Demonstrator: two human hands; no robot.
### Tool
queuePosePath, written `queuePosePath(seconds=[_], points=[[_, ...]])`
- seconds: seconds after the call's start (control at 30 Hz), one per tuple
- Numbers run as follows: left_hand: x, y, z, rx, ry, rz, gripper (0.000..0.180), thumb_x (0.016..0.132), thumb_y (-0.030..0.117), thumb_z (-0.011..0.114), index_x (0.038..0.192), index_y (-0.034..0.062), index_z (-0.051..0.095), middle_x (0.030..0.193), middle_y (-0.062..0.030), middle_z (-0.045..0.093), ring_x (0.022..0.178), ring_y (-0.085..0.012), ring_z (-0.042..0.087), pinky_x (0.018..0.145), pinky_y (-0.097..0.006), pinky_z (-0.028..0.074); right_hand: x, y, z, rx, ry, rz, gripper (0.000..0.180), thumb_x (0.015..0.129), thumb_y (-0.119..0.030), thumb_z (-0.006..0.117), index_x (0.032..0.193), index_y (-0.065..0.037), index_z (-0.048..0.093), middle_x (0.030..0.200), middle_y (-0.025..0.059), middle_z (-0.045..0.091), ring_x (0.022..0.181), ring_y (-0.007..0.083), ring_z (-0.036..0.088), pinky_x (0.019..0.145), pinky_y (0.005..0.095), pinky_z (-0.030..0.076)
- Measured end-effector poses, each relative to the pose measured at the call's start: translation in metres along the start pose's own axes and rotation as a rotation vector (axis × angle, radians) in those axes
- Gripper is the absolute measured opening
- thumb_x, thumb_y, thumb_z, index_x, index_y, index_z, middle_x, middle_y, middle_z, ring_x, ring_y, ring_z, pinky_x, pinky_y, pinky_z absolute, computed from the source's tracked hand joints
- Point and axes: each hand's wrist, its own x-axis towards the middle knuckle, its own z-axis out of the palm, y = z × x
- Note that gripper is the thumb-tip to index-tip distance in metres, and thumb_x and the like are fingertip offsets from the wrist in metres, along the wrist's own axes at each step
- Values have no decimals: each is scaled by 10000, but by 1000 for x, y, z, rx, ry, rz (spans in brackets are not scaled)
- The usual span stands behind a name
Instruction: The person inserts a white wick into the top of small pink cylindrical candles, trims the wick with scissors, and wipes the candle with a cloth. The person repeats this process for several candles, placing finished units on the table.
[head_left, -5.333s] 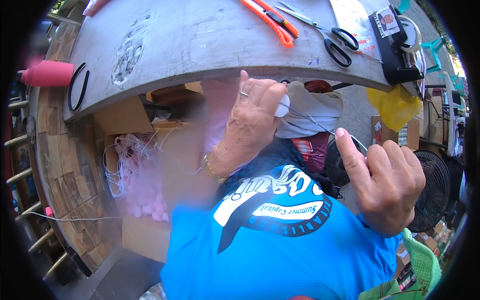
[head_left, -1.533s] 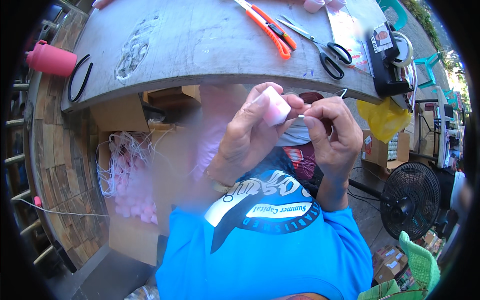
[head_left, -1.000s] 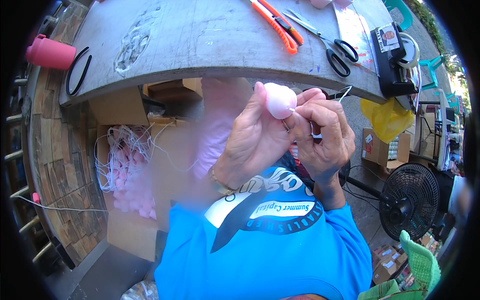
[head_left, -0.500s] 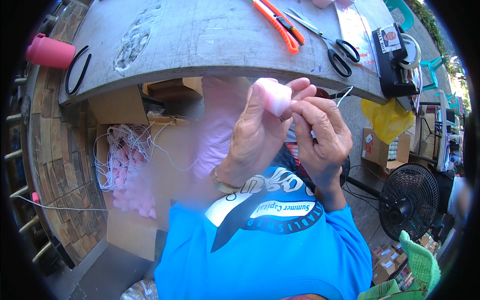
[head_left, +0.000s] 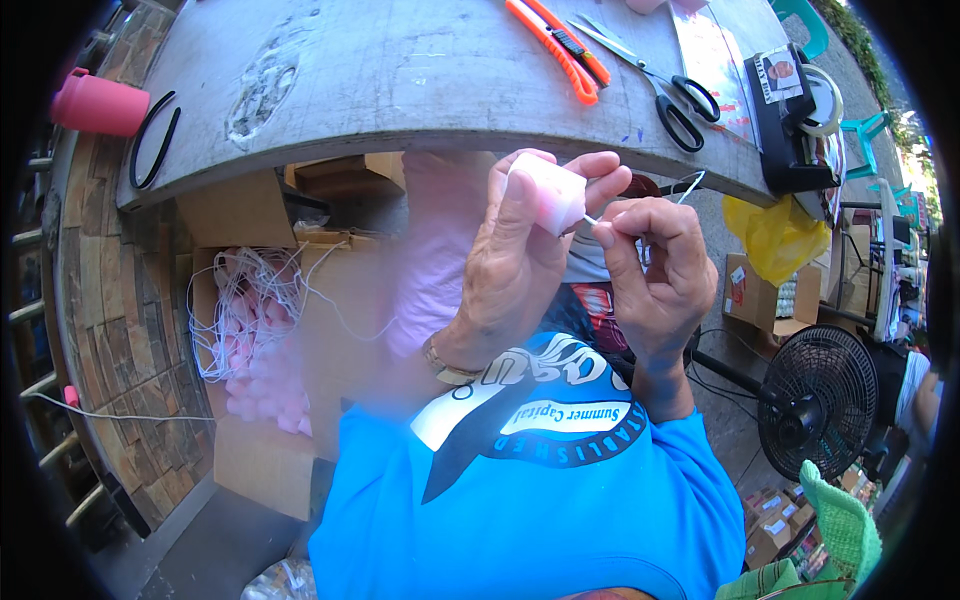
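My left hand (head_left: 505, 270) is raised just below the table's front edge, its fingers curled around a small pale-pink, cup-shaped piece (head_left: 552, 192). The narrower side of that piece points toward my right hand (head_left: 662, 275). Between thumb and forefinger, my right hand pinches a thin white cord (head_left: 591, 221) that comes out of the piece's lower right side. Part of the cord is hidden by my right fingers, and a loose white cord end (head_left: 692, 183) shows just beyond them.
On the grey table (head_left: 400, 90) lie an orange cutter (head_left: 565, 50), scissors (head_left: 655, 85), a black tape dispenser (head_left: 795, 130) and a pink tumbler (head_left: 100, 102). At lower left, a cardboard box (head_left: 265, 460) holds pink pieces and tangled white cord. A black fan (head_left: 815, 395) stands at right.
My right hand has drawn slightly right and away from the pink piece, so a short length of cord now shows between them. My left hand stays nearly in place.
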Motion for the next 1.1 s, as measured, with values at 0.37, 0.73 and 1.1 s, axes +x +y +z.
queuePosePath(seconds=[0.37,0.73,1.1], points=[[0,0,-5,34,-35,62,384,1022,415,364,1284,144,440,1406,-273,386,1340,-371,388,1116,-456,318,5,0,0,-6,-13,73,184,812,32,697,972,-9,614,870,69,649,744,117,631,653,239,503],[3,0,-5,82,-76,95,369,1024,402,364,1282,145,420,1395,-285,380,1322,-390,404,1118,-447,315,9,-2,-3,-206,-20,-24,170,769,44,707,911,-16,634,782,71,616,658,148,616,562,262,494],[2,-3,-2,251,-71,135,389,1016,401,382,1293,135,325,1373,-285,402,1298,-393,433,1111,-435,329,13,-5,-1,-185,-39,-52,140,776,27,709,892,-13,642,809,88,640,713,186,639,598,292,507]])
